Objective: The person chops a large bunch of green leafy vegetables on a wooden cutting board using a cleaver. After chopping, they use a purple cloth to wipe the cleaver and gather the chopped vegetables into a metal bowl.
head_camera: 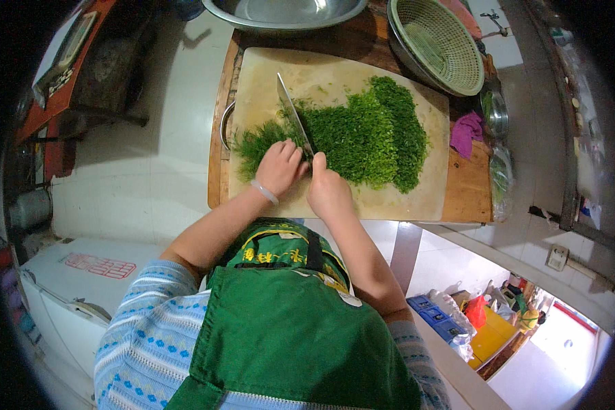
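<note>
My left hand (281,166) presses down on a bunch of feathery green dill-like herbs (259,146) at the left part of a pale cutting board (394,207). A bangle circles that wrist. In my right hand (329,187) is the handle of a kitchen knife, gripped in the fist. The knife blade (293,110) slants up and left from the fist, between the uncut herbs and a wide heap of chopped greens (359,138). My left fingers are close beside the blade's near end. The knife handle is mostly hidden by my hand.
Beyond the board stand a large metal basin (287,23) and a pale green plastic colander (430,46). A purple cloth (466,134) lies on the wooden table (466,179) at the right, near a metal bowl (496,115) and a plastic bag of greens (501,184). A metal handle (225,125) protrudes at the left.
</note>
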Demonstrator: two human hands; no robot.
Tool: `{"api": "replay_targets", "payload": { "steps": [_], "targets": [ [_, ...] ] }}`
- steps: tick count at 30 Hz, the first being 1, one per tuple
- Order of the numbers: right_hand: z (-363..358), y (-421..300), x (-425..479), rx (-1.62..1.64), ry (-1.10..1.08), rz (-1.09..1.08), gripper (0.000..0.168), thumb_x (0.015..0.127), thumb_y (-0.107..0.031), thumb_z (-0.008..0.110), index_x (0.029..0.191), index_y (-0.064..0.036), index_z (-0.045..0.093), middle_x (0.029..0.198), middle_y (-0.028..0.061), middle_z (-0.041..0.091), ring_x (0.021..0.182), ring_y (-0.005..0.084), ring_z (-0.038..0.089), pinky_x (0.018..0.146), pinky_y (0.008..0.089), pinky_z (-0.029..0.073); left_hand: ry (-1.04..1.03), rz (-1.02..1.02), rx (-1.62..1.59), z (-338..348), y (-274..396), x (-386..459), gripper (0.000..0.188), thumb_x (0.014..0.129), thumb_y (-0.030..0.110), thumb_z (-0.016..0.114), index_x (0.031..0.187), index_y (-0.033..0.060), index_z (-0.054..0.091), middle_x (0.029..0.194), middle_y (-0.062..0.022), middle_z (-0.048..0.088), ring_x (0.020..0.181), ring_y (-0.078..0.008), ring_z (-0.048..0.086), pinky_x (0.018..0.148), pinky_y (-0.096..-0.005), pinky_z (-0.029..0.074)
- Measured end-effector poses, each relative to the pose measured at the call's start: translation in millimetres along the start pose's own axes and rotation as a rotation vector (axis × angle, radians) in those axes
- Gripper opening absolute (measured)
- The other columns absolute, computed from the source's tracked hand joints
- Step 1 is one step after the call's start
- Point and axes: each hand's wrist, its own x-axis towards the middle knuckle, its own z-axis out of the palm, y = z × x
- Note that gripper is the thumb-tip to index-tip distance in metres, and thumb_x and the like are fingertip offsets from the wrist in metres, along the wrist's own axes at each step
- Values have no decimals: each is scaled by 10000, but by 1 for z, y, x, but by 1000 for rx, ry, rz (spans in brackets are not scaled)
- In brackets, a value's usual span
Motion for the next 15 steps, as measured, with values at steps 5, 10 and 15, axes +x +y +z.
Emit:
{"api": "replay_targets", "payload": {
  "steps": [5,10,15],
  "targets": [
    [-1,17,-1,102,30,46,311,780,-72,451,1056,-26,316,719,239,576,658,398,575,572,482,457,-45,-94,186,12,-3,-4,435,760,60,456,1183,-26,403,1107,-210,442,970,-312,462,853,-353,405],
    [0,31,-4,228,104,77,365,782,-67,456,1103,-6,293,715,266,562,658,413,562,564,497,436,-242,-44,70,-9,-45,35,492,812,265,516,1224,33,380,1159,-157,414,1031,-315,434,890,-428,357],
    [3,36,-3,273,139,45,375,785,-67,453,1114,5,291,715,272,560,650,419,557,567,498,435,-241,263,180,-3,-97,66,522,824,353,502,1227,45,380,1305,-123,322,1164,-293,362,979,-436,277]
  ]
}}
